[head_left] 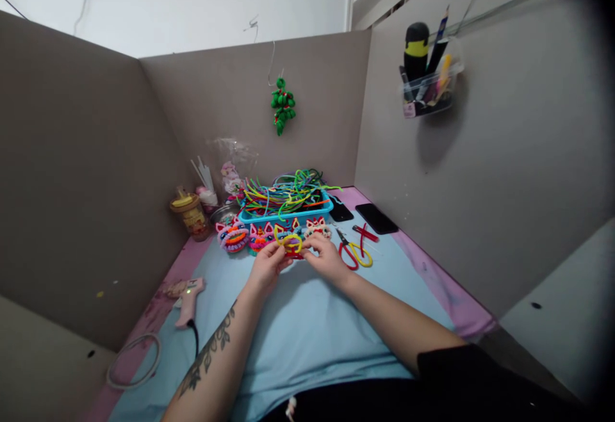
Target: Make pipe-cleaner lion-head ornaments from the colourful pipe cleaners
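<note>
My left hand [270,266] and my right hand [328,259] meet above the blue cloth, fingers pinched together. Between them is a yellow pipe cleaner [288,243] bent into loops, with some red beneath it; the fingers partly cover this piece. Just behind stands a row of several fuzzy animal-head figures, among them a purple and orange one [232,237] and a cream and red one [317,226]. Scissors [355,253] with one red and one yellow handle lie to the right of my right hand, beside short red pipe cleaners [367,234].
A blue basket [284,217] heaped with pipe cleaners [288,193] stands at the back. Phones lie right of it, one black phone [377,218] by the wall. At left are a drink cup [193,218] and a pink glue gun [189,301] with its cord. Grey panels enclose the table.
</note>
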A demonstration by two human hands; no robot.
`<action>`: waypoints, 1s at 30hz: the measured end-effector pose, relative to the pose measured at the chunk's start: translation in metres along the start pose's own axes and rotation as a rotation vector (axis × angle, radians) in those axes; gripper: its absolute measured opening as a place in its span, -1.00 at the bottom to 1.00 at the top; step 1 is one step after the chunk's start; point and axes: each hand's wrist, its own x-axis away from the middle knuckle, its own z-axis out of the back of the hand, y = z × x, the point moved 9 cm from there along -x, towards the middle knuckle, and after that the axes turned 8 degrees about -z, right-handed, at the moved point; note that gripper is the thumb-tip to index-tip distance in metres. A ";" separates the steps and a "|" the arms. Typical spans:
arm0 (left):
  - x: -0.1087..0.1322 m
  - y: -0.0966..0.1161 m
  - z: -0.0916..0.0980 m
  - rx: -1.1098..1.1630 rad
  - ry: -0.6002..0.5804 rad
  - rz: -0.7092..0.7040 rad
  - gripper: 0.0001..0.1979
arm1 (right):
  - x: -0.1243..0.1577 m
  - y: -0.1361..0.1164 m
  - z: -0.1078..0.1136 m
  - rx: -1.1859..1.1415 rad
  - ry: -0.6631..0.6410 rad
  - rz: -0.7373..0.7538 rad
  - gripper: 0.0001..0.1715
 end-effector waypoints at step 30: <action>0.001 0.008 0.000 -0.218 -0.001 -0.147 -0.47 | -0.001 0.034 -0.015 -0.465 -0.084 -0.357 -0.82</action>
